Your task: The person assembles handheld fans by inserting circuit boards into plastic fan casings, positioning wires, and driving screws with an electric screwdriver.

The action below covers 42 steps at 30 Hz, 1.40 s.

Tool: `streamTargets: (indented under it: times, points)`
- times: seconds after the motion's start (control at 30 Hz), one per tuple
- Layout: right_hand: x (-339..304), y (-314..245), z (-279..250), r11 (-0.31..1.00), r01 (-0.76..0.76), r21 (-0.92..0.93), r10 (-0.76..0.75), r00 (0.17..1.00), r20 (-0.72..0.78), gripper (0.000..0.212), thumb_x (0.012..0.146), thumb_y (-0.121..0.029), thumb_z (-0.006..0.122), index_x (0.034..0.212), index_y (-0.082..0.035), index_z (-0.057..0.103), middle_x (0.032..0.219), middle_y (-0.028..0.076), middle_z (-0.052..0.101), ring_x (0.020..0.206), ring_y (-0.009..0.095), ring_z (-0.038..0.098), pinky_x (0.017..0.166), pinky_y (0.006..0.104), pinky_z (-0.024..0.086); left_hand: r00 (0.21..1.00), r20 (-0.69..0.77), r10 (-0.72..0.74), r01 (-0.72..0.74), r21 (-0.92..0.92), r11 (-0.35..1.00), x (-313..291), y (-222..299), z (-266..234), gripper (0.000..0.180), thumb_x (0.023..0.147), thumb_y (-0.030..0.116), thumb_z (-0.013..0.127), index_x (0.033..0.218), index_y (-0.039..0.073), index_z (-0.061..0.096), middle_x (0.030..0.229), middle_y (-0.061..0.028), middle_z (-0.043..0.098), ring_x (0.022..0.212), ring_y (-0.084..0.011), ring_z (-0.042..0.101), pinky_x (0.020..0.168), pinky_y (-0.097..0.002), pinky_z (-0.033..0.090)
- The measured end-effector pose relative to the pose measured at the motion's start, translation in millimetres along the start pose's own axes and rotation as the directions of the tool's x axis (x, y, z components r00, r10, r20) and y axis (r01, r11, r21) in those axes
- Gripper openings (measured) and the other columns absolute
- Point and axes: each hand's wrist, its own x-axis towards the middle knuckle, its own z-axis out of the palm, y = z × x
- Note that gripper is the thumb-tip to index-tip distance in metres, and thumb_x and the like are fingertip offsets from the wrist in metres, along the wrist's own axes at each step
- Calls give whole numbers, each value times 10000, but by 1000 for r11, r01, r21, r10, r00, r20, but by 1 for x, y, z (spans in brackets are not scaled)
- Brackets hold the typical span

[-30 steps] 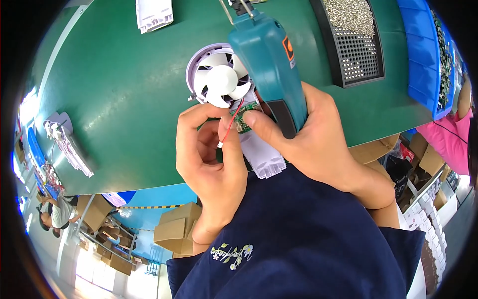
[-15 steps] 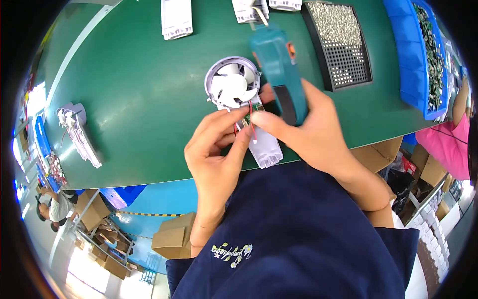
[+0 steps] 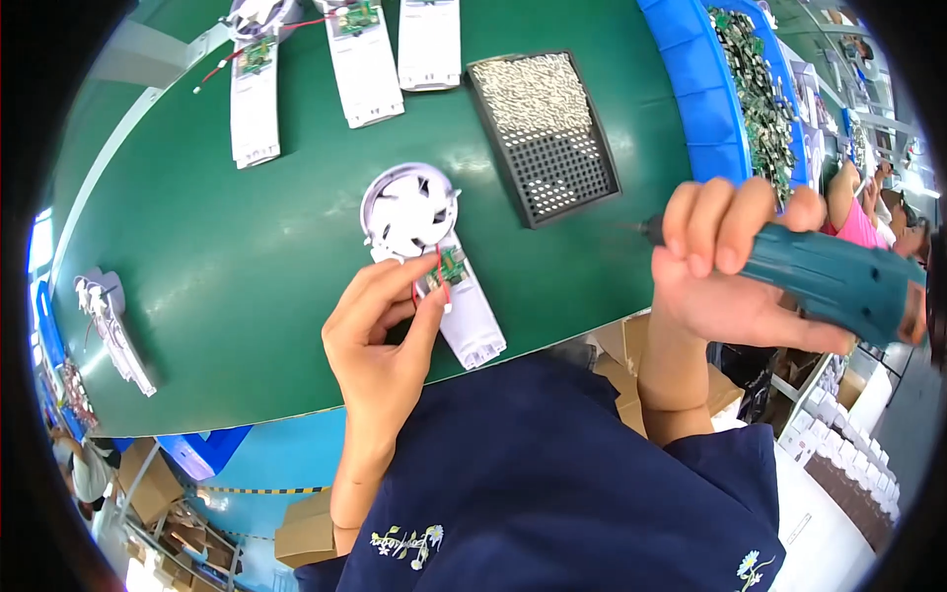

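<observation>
A white handheld fan half (image 3: 478, 321) lies on the green table in front of me, its round bladed head (image 3: 409, 212) pointing away. Its handle carries a small green circuit board (image 3: 451, 266) with red and dark wires. My left hand (image 3: 380, 316) is closed at the board's left edge, thumb and forefinger pinching there by the wires; their exact grip is partly hidden. Off to the right, above the table edge, my right hand (image 3: 725, 271) is wrapped around a teal electric screwdriver (image 3: 829, 281). Its bit points left, toward the screw tray, touching nothing.
A black perforated tray (image 3: 562, 168) of small silvery screws stands beyond the fan. Farther right is a blue bin (image 3: 705, 109) of circuit boards. Several white fan handles (image 3: 365, 84) lie at the back, another fan part (image 3: 116, 331) at far left. Cardboard boxes (image 3: 306, 528) sit below.
My right hand has swung the screwdriver from beside the fan head out to the right, turning it sideways. My left hand stays at the circuit board. The view has shifted, showing more fan handles.
</observation>
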Motion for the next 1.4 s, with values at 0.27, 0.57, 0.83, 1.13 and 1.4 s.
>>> streamTargets:
  times: [0.27,0.57,0.83,1.13,1.4]
  points:
    - [24,18,1,999,-38,31,29,968,247,894,719,-888,561,1220,-151,483,867,45,516,648,162,478,599,325,415,999,29,16,-18,62,998,11,3,23,322,797,-129,727,1098,-17,716,1062,-102,631,827,-106,662,709,-216,578]
    - [22,33,-9,995,-98,-16,99,972,215,963,670,-927,553,1241,-152,514,877,44,514,671,178,469,608,336,366,1000,-2,30,-30,47,998,11,2,22,313,774,-131,740,1067,-23,715,1048,-106,640,835,-121,661,718,-230,589]
    - [26,29,4,974,-186,-126,208,959,194,994,649,-939,553,1244,-142,538,878,45,518,688,180,474,623,338,359,999,-21,36,-35,52,998,11,3,23,296,765,-120,754,1044,-28,720,1017,-109,651,889,-135,665,724,-245,600]
    - [33,43,-9,973,-229,3,229,973,40,889,724,-897,461,1190,-146,555,809,11,509,627,154,456,566,317,361,998,-15,57,-57,30,998,11,2,23,312,766,-113,761,1060,-19,724,1026,-113,658,876,-139,667,709,-243,600]
    - [36,49,3,971,-224,-89,175,911,-374,759,923,-814,219,1039,-138,544,635,-11,467,467,122,418,438,295,362,998,-17,57,-57,29,998,11,2,25,321,769,-116,759,1071,-17,721,1033,-111,656,883,-139,670,711,-242,599]
